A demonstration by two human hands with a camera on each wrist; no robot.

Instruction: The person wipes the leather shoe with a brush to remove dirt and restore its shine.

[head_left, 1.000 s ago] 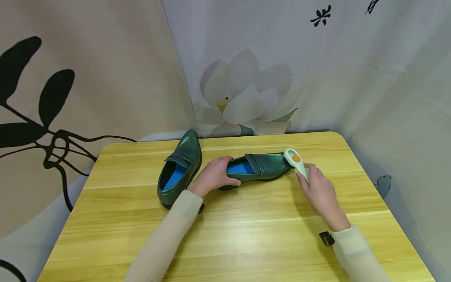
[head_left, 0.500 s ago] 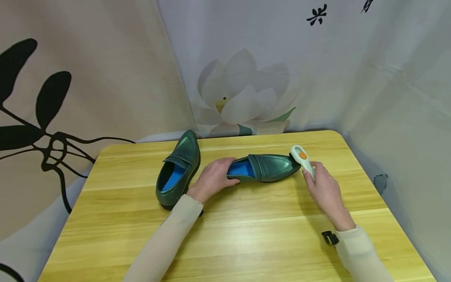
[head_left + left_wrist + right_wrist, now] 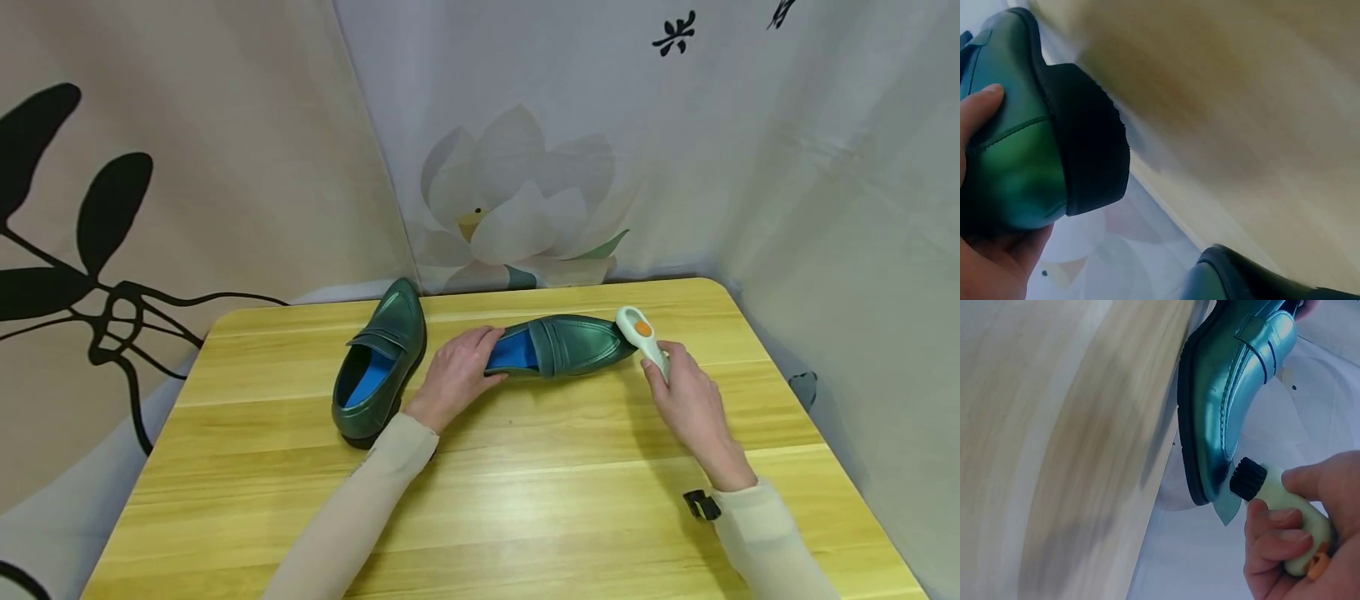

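Note:
A dark green loafer with a blue insole points its toe to the right, sole down. My left hand grips it round the heel, and in the left wrist view the black heel block appears raised off the table. My right hand holds a small shoe brush with a pale handle and an orange button. Its black bristles are at the loafer's toe; the right wrist view shows them touching or very near it. The matching loafer stands left of my left hand.
The light wooden table has its far edge just behind the shoes. Behind it hangs a printed curtain with a flower pattern, which also runs along both sides.
The held loafer and the brush have shifted right from a second ago. Over the last half second the loafer's toe has risen slightly and its body tilted; the second loafer stays put.

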